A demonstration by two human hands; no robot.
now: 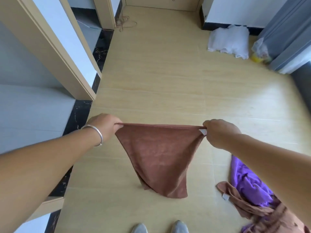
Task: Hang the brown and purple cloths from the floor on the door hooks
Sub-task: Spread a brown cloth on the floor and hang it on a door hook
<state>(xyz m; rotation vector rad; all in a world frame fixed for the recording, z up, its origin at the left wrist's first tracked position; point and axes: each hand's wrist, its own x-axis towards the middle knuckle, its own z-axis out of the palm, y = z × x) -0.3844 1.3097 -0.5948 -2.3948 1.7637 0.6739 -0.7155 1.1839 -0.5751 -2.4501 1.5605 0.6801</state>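
The wood-pattern floor (168, 81) fills most of the view. At far left stands a beige door frame (55, 52) with a black threshold strip (79, 115) running along its base. A grey curtain (289, 27) hangs at far right; beside it on the floor lie a white cloth bundle (230, 41) and a clear plastic bag (260, 49) with something yellow in it.

A brown cloth (158, 157) is held stretched at centre, its top edge taut, its lower corner hanging to a point close to the floor. The left hand (106, 126) pinches the left top corner with curled fingers; a silver bracelet (96, 133) sits on that wrist. The right hand (218, 132) grips the right top corner beside a small white tag (203, 132).

At near right, a purple cloth (249, 182) and a second brown cloth (249, 206) lie crumpled together on the floor, partly hidden by the right forearm. Two grey shoe tips (159, 227) show at the near edge.
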